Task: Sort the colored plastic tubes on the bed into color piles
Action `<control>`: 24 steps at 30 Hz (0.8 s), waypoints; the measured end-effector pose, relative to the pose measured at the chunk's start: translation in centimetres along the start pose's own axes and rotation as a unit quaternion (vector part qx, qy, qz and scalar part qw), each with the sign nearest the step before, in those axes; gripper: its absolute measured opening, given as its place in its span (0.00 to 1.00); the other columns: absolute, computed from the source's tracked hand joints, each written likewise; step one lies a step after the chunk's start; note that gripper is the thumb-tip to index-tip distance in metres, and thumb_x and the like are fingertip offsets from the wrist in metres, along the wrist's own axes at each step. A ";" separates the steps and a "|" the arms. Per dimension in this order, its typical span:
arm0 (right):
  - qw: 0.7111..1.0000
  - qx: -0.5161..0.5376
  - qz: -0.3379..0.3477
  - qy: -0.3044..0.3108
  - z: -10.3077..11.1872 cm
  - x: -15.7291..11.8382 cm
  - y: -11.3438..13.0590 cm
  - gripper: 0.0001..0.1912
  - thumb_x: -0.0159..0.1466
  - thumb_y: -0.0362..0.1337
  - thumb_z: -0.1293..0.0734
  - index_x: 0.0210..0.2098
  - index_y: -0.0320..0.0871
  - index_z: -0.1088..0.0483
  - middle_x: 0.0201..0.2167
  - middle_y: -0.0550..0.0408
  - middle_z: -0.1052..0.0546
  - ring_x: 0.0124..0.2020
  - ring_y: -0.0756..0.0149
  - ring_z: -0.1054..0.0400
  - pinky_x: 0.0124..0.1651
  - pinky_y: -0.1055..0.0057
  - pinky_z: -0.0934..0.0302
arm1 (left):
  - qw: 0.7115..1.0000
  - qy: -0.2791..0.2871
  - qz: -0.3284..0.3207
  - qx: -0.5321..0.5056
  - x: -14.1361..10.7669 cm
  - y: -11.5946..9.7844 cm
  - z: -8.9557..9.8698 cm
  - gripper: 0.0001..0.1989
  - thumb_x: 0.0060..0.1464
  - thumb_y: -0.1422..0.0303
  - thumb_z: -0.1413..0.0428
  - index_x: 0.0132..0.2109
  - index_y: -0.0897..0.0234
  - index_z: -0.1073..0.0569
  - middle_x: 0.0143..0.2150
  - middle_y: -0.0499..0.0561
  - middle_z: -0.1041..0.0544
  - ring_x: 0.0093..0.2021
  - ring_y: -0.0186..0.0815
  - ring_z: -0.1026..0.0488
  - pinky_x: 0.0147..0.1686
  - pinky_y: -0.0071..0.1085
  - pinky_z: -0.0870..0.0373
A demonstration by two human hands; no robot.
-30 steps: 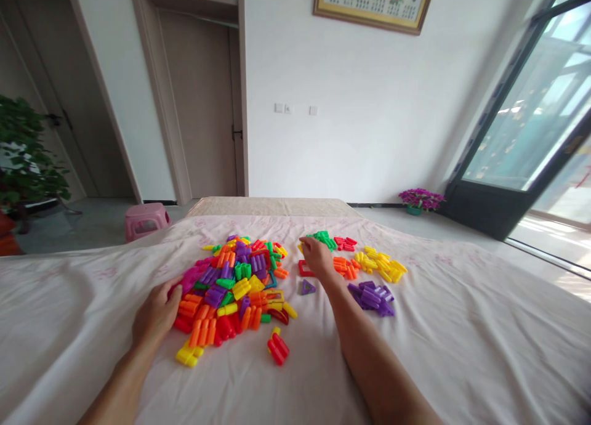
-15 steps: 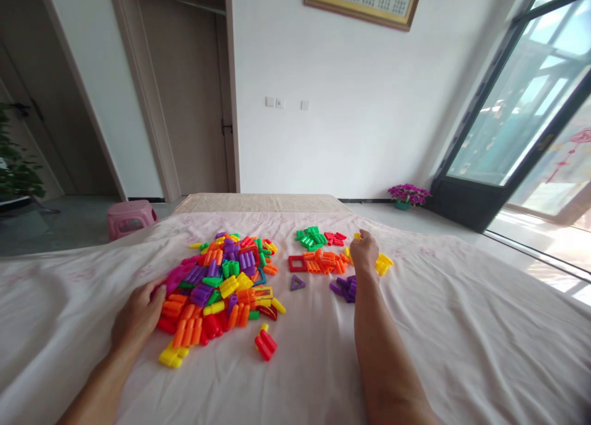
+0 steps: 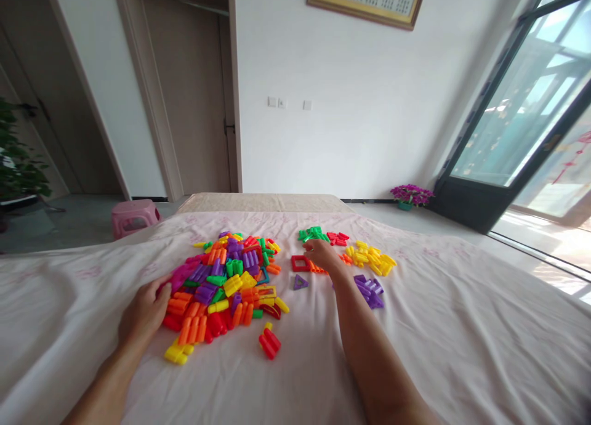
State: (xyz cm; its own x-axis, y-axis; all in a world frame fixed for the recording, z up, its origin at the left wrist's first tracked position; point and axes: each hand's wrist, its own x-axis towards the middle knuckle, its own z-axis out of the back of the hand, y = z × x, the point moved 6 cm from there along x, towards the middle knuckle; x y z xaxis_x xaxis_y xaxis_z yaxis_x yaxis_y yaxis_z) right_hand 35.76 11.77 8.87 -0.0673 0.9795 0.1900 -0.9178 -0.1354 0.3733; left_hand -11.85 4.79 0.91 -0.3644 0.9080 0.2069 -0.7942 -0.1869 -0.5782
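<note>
My left hand (image 3: 145, 308) is closed on a magenta piece (image 3: 182, 274) at the left edge of a mixed pile of plastic blocks (image 3: 233, 283). My right hand (image 3: 321, 254) is over the orange blocks (image 3: 318, 268), its fingers bent near the red square frame (image 3: 300, 263); whether it holds anything is too small to tell. Green blocks (image 3: 314, 233) and red blocks (image 3: 338, 238) lie behind it. To its right are yellow blocks (image 3: 372, 257), and purple blocks (image 3: 369, 291) lie beside the forearm. A purple triangle (image 3: 300, 282) sits between the pile and that forearm.
A red and yellow block piece (image 3: 269, 342) lies in front of the pile on the pale cloth (image 3: 295, 388). Beyond the cloth stand a pink stool (image 3: 135, 218) at left and a pot of magenta flowers (image 3: 412, 194) at right.
My right hand has moved left from the yellow blocks to above the orange blocks, uncovering more yellow and purple pieces. My left hand stays on the magenta piece.
</note>
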 end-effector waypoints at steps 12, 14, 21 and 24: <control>0.998 -0.032 0.009 0.044 -2.2 0.2 1.7 0.20 0.64 0.30 0.39 0.53 0.44 0.23 0.48 0.49 0.20 0.49 0.61 0.28 0.48 0.72 0.41 | 1.000 0.010 -0.001 0.003 0.2 0.2 -0.3 0.27 0.63 0.56 0.60 0.60 0.62 0.28 0.60 0.59 0.26 0.59 0.48 0.28 0.56 0.39 0.32; 0.998 -0.059 -0.007 0.025 -1.9 0.2 1.1 0.21 0.65 0.30 0.39 0.54 0.44 0.24 0.53 0.47 0.22 0.55 0.57 0.32 0.53 0.69 0.42 | 1.000 0.009 -0.002 0.000 0.2 0.3 -0.3 0.27 0.64 0.56 0.59 0.60 0.62 0.28 0.60 0.59 0.26 0.59 0.48 0.28 0.55 0.39 0.32; 0.987 -0.133 -0.072 0.054 -1.5 -0.4 -0.7 0.19 0.63 0.32 0.38 0.49 0.47 0.21 0.51 0.45 0.21 0.55 0.52 0.31 0.52 0.62 0.42 | 1.000 -0.012 -0.021 -0.003 0.3 0.3 -0.3 0.26 0.63 0.57 0.58 0.58 0.63 0.26 0.58 0.59 0.24 0.58 0.47 0.27 0.55 0.38 0.32; 0.991 -0.105 -0.076 0.033 -0.7 -0.5 -0.2 0.20 0.65 0.31 0.40 0.51 0.47 0.22 0.50 0.45 0.21 0.53 0.54 0.29 0.48 0.65 0.41 | 1.000 -0.010 -0.017 -0.004 0.2 0.2 -0.3 0.26 0.63 0.57 0.58 0.59 0.63 0.27 0.59 0.59 0.24 0.58 0.48 0.28 0.55 0.40 0.32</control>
State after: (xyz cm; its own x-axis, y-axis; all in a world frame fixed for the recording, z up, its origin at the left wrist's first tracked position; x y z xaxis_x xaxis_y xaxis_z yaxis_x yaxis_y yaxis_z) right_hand 35.71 11.45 8.07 0.0591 0.9948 0.0831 -0.9799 0.0420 0.1948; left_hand -11.98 5.04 0.58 -0.3462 0.9063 0.2425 -0.8023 -0.1520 -0.5773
